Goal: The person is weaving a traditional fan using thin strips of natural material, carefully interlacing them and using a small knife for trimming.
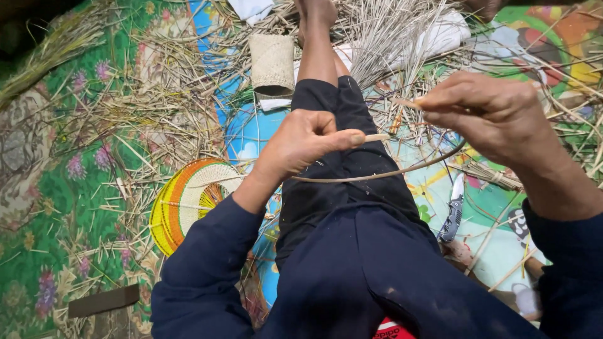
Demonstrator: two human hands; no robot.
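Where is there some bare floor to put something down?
The barest patch is the green flowered mat at far left, beside the yellow and orange woven fan. Straw crowds the middle. At right, a knife and loose stalks fill the floor under the right hand.

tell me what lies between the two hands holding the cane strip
In the head view, only the bent cane strip spans from the left hand to the right hand, with the person's dark trouser leg beneath the gap.

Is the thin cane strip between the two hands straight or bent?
Bent. The cane strip curves in an arc below both hands, from the left hand up toward the right hand.
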